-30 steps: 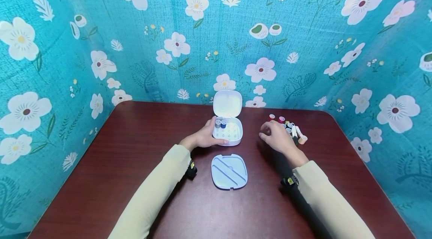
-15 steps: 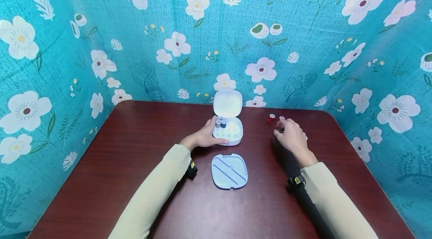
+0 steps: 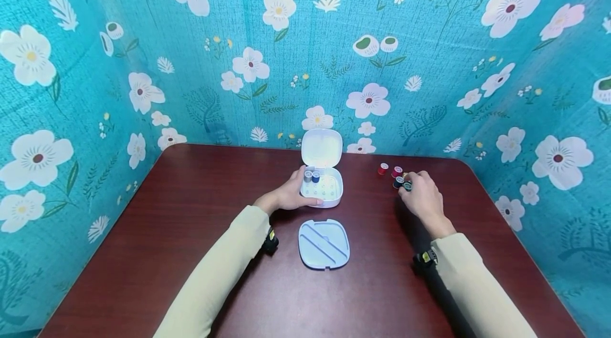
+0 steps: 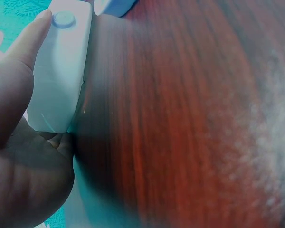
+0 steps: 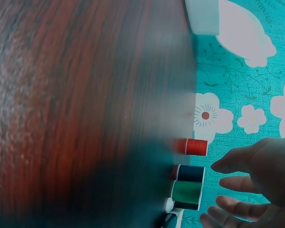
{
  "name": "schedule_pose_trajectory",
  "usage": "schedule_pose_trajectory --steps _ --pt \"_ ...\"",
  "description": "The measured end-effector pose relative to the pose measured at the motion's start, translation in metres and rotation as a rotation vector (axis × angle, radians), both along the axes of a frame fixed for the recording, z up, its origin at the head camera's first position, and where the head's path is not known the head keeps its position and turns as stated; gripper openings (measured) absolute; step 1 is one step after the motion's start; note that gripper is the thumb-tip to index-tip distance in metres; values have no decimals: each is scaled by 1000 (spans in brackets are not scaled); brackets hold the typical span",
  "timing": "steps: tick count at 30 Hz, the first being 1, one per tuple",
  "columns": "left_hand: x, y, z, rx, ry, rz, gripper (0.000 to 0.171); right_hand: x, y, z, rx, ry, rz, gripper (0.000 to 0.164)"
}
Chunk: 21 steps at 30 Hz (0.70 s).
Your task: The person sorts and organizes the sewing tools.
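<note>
My left hand (image 3: 289, 195) grips the left side of a small white sewing box (image 3: 331, 201), thumb along its front wall, as the left wrist view also shows. The box's lid (image 3: 322, 148) stands raised. Inside, a grey thread spool (image 3: 307, 175) and a blue thread spool (image 3: 315, 176) stand upright at the back left. My right hand (image 3: 425, 199) hovers over a group of spools, its thumb and fingers apart. Right at its fingertips are a dark spool (image 5: 190, 173) and a green spool (image 5: 186, 192). The hand hides several things behind it.
A red spool (image 3: 383, 169) and a crimson spool (image 3: 396, 171) stand just left of the right hand. In front of the box lies a flat light-blue panel (image 3: 324, 254) with diagonal ridges. A floral curtain (image 3: 215, 51) hangs behind the dark wooden table (image 3: 191, 195).
My right hand has moved to the right, across the spools, uncovering the dark and green ones while covering others. The left hand and box have stayed in place.
</note>
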<state>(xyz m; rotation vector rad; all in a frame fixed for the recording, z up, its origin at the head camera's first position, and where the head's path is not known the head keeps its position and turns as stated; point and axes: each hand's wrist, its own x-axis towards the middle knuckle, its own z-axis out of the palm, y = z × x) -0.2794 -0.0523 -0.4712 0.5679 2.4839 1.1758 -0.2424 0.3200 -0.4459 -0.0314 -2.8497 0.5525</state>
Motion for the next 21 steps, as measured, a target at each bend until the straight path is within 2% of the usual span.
schedule_pose_trajectory --steps 13,21 --pt "-2 0 -1 -5 2 1 127 -4 6 -8 -1 -14 -6 37" --pt "-2 0 -3 -6 0 1 127 -4 7 -10 0 -59 -3 40"
